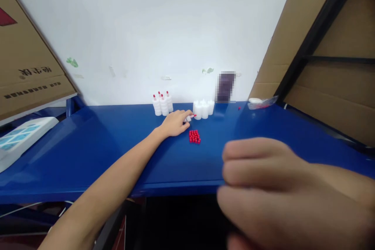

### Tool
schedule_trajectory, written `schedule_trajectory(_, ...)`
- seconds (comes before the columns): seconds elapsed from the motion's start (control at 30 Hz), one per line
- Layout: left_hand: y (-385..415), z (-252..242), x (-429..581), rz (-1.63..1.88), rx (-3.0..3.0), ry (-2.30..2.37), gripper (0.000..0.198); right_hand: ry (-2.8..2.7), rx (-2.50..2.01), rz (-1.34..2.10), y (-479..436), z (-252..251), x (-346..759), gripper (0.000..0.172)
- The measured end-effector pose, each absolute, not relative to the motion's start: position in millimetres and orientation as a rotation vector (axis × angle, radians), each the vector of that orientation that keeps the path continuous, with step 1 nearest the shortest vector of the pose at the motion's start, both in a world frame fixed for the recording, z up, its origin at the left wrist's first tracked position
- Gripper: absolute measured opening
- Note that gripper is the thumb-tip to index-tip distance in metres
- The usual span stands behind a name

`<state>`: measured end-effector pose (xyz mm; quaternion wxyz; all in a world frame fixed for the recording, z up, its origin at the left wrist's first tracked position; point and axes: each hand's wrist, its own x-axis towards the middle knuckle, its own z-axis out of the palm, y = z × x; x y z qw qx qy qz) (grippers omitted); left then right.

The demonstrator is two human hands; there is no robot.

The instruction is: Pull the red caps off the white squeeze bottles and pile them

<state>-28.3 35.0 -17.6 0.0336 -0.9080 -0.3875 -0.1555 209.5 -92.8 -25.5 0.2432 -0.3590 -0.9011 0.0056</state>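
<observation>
A white wall fills the background, and in front of it a glossy blue table runs the full width of the view. A printed cardboard carton leans in at the far left; cardboard panels stand at the right. Near the table's left end lies a white object with blue panels. The person's right hand looms in the foreground, blurred, its fingers curled; whether it grips anything cannot be told. The left hand reaches to mid-table, thumb and fingers clamped on a white bottle whose nozzle points right. Toward the back right sits a clear plastic bag. Behind and left of the left hand, a cluster of red-tipped bottles stands upright; just beyond the held nozzle stand white bottles without red tips. Smallest are the red caps, grouped just to the right of and nearer than the left hand, and a single red piece lying near the bag
</observation>
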Motion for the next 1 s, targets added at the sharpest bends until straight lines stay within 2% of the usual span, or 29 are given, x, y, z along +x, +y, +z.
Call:
schedule_trajectory(0.2,33.5,-22.5,-28.3,-0.454,-2.815,-1.169,0.044,-2.445,-0.922,-0.111,-16.5,-1.6,190.6,0.033)
schedule_trajectory(0.33,37.1,-25.5,-26.8,-0.507,-2.775,-1.156,0.037,-2.418,-1.068,-0.104,2.9,-1.9,197.5,0.037)
schedule_trajectory(0.4,36.3,-24.4,-25.8,-0.536,-2.797,-1.170,0.033,-2.433,-1.136,-0.035,8.9,-4.8,199.4,0.039)
schedule_trajectory(0.53,31.3,-20.6,-24.8,-0.567,-2.845,-1.145,0.027,-2.488,-1.120,0.011,14.2,-10.6,199.1,0.029)
schedule_trajectory(0.67,27.7,-20.0,-24.3,-0.564,-2.870,-1.097,0.026,-2.487,-1.068,0.014,16.6,-16.2,197.5,0.028)
schedule_trajectory(0.9,28.6,-18.8,-25.4,-0.501,-2.867,-1.080,0.021,-2.457,-0.931,0.096,19.5,-24.7,196.9,0.034)
schedule_trajectory(1.0,31.3,-17.0,-30.1,-0.416,-2.849,-1.051,0.025,-2.407,-0.965,0.163,19.0,-25.3,201.4,0.038)
